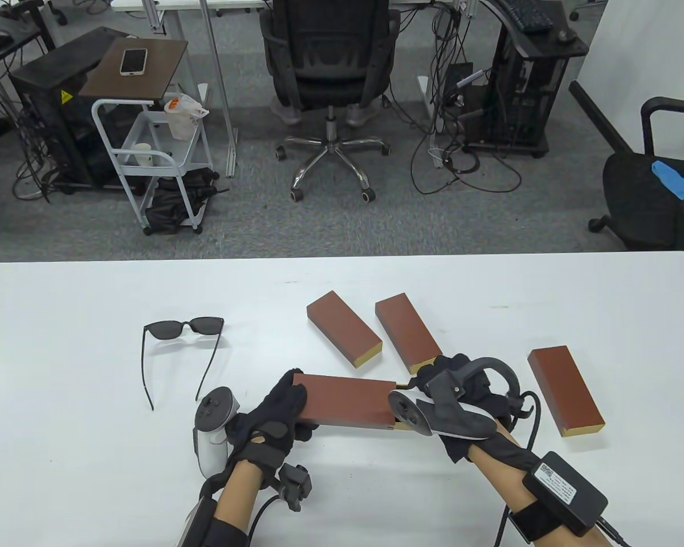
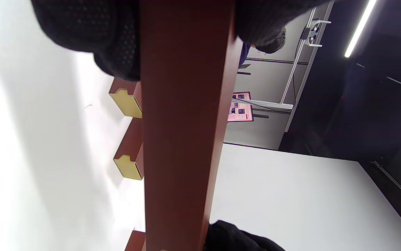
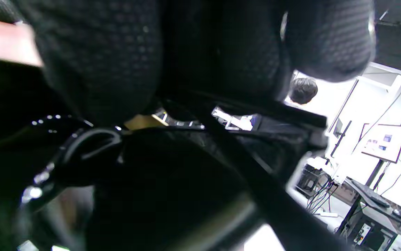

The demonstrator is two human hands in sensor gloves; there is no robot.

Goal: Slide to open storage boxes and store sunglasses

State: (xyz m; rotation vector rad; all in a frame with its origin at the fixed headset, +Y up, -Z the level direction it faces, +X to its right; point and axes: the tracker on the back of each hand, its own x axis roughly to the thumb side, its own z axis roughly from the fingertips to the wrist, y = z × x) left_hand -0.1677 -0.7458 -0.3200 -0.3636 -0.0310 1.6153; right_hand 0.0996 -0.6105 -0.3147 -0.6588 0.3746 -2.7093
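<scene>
The left hand [image 1: 273, 416] is clamped around the left end of a brown storage box [image 1: 345, 400] lying near the front of the tabletop [image 1: 62, 353], fingers curled over its top. The right hand [image 1: 461, 399] is at the box's right end, where a sliver of the yellow inner tray [image 1: 403, 424] peeks out; whether those fingers pinch the tray I cannot tell, as the tracker hides them. Three more boxes [image 1: 343, 326] [image 1: 407, 329] [image 1: 565, 390] lie closed beyond and to the right. The sunglasses [image 1: 183, 347] rest open, well to the left of the held box. The box looks light and stiff, probably card with a smooth sleeve, best held by the sleeve sides while the tray end is pulled. The glasses seem light and scratch-prone, so the frame is the safer hold. No brand or writing is readable on either.
</scene>
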